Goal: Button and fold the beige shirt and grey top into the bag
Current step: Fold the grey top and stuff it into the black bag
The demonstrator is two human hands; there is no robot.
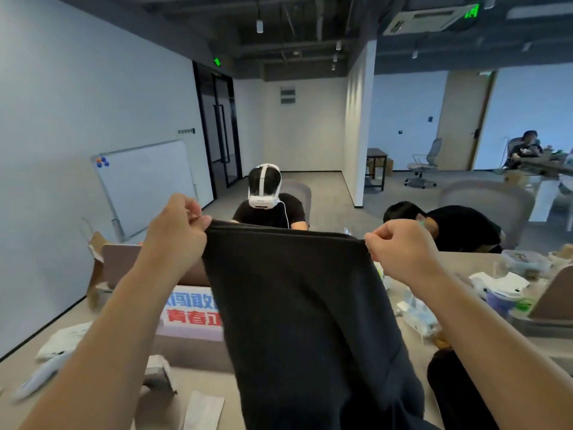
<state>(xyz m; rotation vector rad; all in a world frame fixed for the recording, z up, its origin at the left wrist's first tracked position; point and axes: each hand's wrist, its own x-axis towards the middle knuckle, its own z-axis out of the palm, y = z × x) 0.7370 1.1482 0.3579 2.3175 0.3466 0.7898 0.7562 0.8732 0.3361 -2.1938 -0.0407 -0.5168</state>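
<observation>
Status: grey top (297,305) was held up over the table (477,262), hanging limp btw both hands, lower part draping toward the camera. L hand (176,231) pinched its top-left corner, R hand (400,252) the top-right, fingers curled on the edge. Est: light, soft, no stiffness, low slip. Sags w/o tension, so grip corners/edge.

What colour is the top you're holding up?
Dark grey, nearly black, and plain. The grey top shows best in the head view.
</observation>
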